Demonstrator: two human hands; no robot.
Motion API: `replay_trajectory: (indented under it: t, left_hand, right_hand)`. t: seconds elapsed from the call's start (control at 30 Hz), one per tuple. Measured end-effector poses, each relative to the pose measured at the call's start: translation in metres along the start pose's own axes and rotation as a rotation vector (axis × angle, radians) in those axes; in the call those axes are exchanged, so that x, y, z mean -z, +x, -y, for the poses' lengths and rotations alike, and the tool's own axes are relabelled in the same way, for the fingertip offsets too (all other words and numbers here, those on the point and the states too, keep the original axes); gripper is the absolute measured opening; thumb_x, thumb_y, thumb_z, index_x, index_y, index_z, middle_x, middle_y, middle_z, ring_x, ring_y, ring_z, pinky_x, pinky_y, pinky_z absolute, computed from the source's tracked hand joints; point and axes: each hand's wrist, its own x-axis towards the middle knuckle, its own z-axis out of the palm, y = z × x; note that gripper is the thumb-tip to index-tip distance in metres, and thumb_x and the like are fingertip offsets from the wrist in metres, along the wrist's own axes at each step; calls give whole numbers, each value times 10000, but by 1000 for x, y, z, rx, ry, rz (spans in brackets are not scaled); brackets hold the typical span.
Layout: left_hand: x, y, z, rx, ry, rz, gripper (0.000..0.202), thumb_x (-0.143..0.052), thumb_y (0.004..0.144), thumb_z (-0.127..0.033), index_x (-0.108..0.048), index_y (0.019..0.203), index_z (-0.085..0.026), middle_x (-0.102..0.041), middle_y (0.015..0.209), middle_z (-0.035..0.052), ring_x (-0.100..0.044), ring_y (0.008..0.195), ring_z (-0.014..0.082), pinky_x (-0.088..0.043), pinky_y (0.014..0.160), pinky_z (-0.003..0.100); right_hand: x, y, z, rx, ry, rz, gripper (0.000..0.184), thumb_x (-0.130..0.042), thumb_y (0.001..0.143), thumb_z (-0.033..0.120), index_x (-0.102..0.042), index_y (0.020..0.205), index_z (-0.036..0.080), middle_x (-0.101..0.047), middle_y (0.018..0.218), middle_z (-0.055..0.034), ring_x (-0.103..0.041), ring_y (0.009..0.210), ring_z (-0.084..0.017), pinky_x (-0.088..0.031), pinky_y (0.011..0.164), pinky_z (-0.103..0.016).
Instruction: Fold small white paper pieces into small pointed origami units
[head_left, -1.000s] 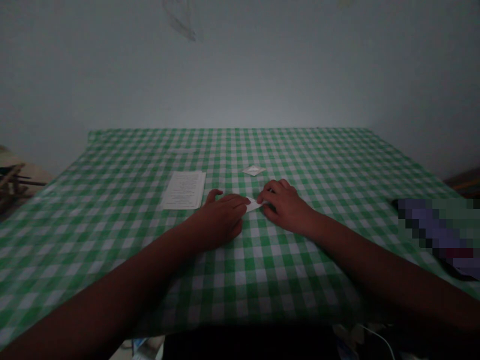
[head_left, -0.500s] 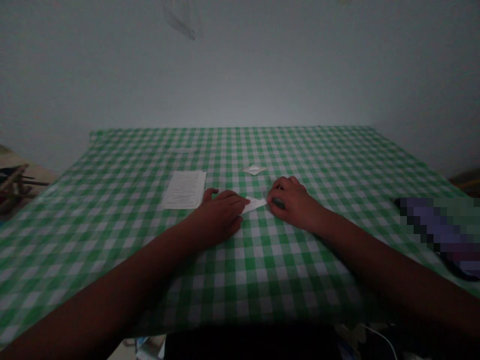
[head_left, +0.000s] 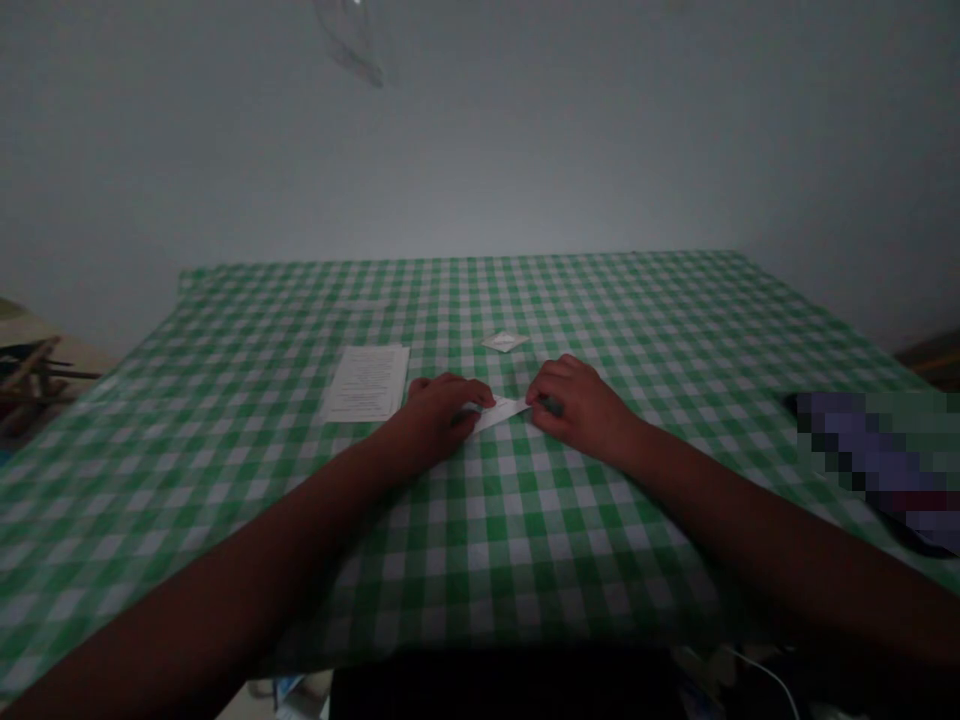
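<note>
A small white folded piece of paper (head_left: 501, 411) lies on the checked tablecloth between my hands. My left hand (head_left: 442, 412) is curled over its left part, fingertips on the top and thumb at the near edge. At the paper's right tip, my right hand (head_left: 571, 402) pinches the corner between thumb and fingers. The fingers cover both ends of the paper, so its full outline is hidden. Just beyond it sits a small diamond-shaped folded paper (head_left: 505, 342). A stack of printed sheets (head_left: 367, 384) lies to the left of my left hand.
The green and white checked tablecloth (head_left: 570, 540) covers the table, which reaches to a plain wall (head_left: 480, 150). A dark, pixelated object (head_left: 870, 460) lies at the right edge. A faint flat strip (head_left: 369, 306) is behind the printed sheets.
My left fingers have curled, with the thumb drawn up to the paper's near edge. My right fingers have closed on the right tip. The view has shifted slightly.
</note>
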Motion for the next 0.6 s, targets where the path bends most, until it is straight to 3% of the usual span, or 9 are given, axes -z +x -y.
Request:
replay_trajectory:
  t: [0.43, 0.6]
  left_hand:
    - [11, -3, -7, 31, 30, 56, 347, -558, 849, -243, -562, 1188, -320, -648, 1245, 23, -520, 1224, 250, -315, 1025, 511]
    - [7, 0, -9, 33, 11, 11, 274, -523, 869, -216, -586, 1124, -293, -665, 1199, -2, -556, 1174, 223, -324, 1007, 477]
  right_hand:
    - [-4, 0, 10, 5, -56, 69, 60, -590, 871, 227, -646, 863, 208, -642, 906, -37, -495, 915, -221, -328, 781, -346]
    - [-4, 0, 12, 7, -74, 81, 97, -574, 880, 237, -667, 889, 212, -638, 933, -44, -488, 926, -227, -327, 779, -354]
